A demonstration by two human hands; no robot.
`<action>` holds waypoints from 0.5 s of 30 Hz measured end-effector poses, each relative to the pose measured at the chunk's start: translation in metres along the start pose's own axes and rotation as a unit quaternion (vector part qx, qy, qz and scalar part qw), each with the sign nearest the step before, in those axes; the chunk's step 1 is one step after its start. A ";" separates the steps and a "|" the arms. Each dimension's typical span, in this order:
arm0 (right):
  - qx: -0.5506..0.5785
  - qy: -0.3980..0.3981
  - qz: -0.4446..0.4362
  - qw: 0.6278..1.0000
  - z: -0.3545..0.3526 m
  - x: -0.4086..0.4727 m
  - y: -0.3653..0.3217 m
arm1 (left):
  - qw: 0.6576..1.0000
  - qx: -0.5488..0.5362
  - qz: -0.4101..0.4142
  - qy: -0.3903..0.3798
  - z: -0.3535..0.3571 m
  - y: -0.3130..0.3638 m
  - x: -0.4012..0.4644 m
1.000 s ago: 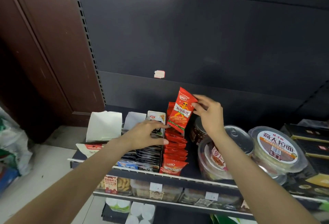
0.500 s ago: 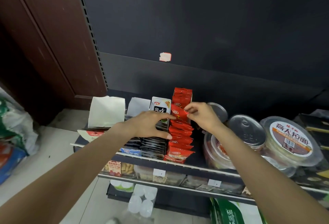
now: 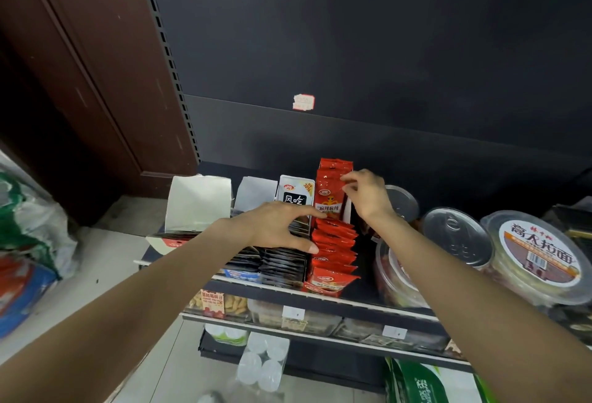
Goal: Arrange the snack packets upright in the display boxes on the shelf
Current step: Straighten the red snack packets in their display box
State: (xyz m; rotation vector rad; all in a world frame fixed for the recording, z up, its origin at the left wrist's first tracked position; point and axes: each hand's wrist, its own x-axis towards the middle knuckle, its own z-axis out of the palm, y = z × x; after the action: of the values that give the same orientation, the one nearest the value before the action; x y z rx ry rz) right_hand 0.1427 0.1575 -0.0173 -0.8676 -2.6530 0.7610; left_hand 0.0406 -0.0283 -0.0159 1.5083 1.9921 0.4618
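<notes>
Main worry here: the glossy red foil snack packets (image 3: 334, 242) in the near part of the row are slumped forward like shingles, and only the ones at the far end stand up. The right hand (image 3: 365, 195) pinches the upright red packet with the orange cartoon print (image 3: 329, 200) near its top right edge, thumb and fingertips together on it. If that pinch lets go before the packet has something behind or in front to lean on, my guess is it flops forward onto the slumped ones. The foil looks slippery too, so a sideways nudge could tip one out over the low side of the red cardboard display box (image 3: 320, 288), whose front edge sits right at the lip of the black metal shelf (image 3: 362, 301).

The left hand (image 3: 275, 226) is spread, fingers straight, index tip touching the red row and thumb lower down against it, palm hovering over the next box. Press too hard there and the leaning packets probably just squash flatter.

Boxes, left to right: a white-flapped cardboard box (image 3: 198, 202) at the far left, contents hidden; then a box with its white flap raised (image 3: 256, 192) holding dark packets; then the black-and-white printed box (image 3: 294, 195) with its dark foil packets (image 3: 282, 261) lying nearly flat; then the red one. Right of that, clear plastic tubs with pull-tab lids (image 3: 455, 239), and a round labelled noodle tub (image 3: 538, 258).
</notes>
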 end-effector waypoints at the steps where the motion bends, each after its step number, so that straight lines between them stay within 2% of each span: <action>1: 0.005 -0.014 0.004 1.000 0.000 0.000 -0.001 | 1.000 0.002 0.000 0.001 -0.001 0.001 0.000; 3: 0.006 -0.033 0.005 0.999 -0.004 -0.004 -0.003 | 1.000 0.001 -0.001 0.005 -0.001 0.002 0.002; 7: 0.037 -0.016 -0.014 0.999 -0.020 -0.029 -0.003 | 1.000 -0.022 0.001 0.011 0.004 0.003 0.001; 10: 0.089 -0.081 -0.019 0.993 -0.028 -0.051 0.000 | 0.999 -0.038 -0.001 0.017 0.006 0.005 -0.002; 12: 0.079 -0.129 -0.023 0.988 -0.029 -0.061 0.003 | 0.999 -0.020 0.003 0.028 0.006 0.007 -0.004; 15: 0.063 -0.130 -0.021 0.989 -0.028 -0.068 0.003 | 0.999 0.001 0.010 0.043 0.009 0.010 -0.010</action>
State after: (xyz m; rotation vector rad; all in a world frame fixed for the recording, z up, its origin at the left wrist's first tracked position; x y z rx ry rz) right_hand 0.2087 0.1293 -0.0007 -0.7213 -2.7964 1.0855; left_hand 0.0559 -0.0356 -0.0146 1.5341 2.0466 0.5410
